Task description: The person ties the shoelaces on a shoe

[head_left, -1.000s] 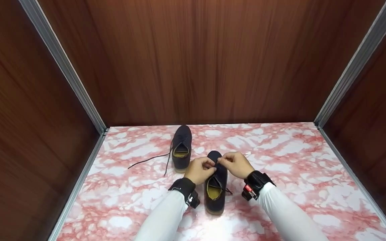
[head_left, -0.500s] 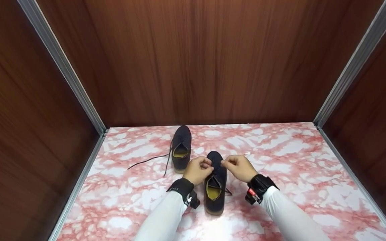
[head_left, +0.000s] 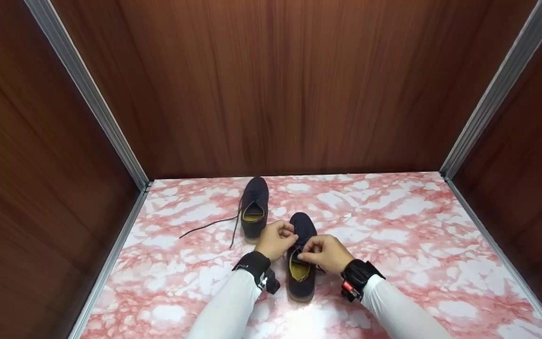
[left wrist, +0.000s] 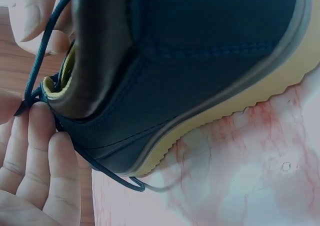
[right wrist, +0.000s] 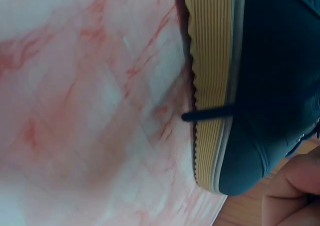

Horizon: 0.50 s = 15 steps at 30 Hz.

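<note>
A dark navy lace-up shoe (head_left: 302,286) with a yellow insole stands between my hands, toe pointing away. At its left side my left hand (head_left: 275,241) pinches the dark shoelace (left wrist: 39,61) between thumb and fingers near the eyelets. My right hand (head_left: 328,253), fingers curled, is at the right side of the shoe's opening with thumb and index finger on the lace; their exact contact is partly hidden. In the left wrist view the lace runs up from my left fingertips past the right hand's fingers (left wrist: 32,23). A loose lace end (right wrist: 200,115) hangs over the shoe's side.
A second navy shoe (head_left: 254,227) stands farther back on the left, its loose laces (head_left: 210,224) trailing leftward. Both rest on a red-and-white marbled surface (head_left: 407,263). Brown wood-look panels (head_left: 271,84) with grey metal corner strips (head_left: 492,89) enclose the back and sides.
My right hand first drew slightly right from the shoe's front, then came back toward the opening. The left hand has barely shifted, and both shoes stay in place.
</note>
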Each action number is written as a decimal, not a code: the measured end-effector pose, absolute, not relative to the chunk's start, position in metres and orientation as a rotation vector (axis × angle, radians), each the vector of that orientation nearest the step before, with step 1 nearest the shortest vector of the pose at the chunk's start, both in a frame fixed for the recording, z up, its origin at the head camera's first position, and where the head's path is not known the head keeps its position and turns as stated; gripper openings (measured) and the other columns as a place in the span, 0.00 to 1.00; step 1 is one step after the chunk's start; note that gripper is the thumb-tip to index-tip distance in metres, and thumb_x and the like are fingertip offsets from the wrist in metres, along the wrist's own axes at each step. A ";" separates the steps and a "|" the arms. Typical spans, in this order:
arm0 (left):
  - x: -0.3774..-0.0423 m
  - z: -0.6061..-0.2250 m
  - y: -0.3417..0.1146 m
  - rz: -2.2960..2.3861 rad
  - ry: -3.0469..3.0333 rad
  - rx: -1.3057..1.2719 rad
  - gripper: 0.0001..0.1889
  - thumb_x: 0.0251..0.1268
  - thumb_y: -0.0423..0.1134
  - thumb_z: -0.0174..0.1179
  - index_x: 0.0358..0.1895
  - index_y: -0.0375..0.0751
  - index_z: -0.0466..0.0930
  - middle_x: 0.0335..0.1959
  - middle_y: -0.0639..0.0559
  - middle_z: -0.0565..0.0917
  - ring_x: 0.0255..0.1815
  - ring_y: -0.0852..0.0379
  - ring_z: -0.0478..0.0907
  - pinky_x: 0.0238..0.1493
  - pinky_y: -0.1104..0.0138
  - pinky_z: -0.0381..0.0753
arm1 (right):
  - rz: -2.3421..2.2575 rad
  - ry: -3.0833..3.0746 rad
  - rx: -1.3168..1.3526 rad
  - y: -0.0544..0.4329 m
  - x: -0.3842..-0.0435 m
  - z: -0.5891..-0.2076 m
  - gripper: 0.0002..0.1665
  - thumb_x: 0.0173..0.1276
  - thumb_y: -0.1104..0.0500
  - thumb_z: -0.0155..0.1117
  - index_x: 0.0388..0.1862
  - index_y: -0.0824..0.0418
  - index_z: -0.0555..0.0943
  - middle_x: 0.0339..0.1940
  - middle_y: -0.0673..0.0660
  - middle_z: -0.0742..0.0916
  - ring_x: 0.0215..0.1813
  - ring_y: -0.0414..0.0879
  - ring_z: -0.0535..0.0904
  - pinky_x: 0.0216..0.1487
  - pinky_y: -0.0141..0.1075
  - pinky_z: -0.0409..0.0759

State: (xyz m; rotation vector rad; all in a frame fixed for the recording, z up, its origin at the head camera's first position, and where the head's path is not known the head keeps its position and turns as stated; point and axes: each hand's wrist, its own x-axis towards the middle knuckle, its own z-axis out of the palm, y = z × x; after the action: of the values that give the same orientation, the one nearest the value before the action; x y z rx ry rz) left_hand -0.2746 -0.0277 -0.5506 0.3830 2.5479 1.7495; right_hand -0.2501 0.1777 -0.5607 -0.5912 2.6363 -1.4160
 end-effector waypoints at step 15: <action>-0.273 -0.551 -0.028 1.753 2.583 0.389 0.07 0.61 0.31 0.69 0.40 0.34 0.84 0.32 0.44 0.89 0.30 0.65 0.78 0.37 0.74 0.79 | -1.413 2.681 -0.613 0.185 -0.246 -0.556 0.09 0.67 0.56 0.76 0.28 0.53 0.86 0.29 0.50 0.83 0.21 0.31 0.72 0.24 0.26 0.72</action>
State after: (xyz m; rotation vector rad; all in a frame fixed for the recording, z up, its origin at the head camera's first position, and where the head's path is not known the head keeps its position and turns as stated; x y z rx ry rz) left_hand -0.2728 -0.0277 -0.5512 0.3888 2.5835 1.7526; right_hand -0.2463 0.1849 -0.5563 -0.6126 2.6809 -1.4132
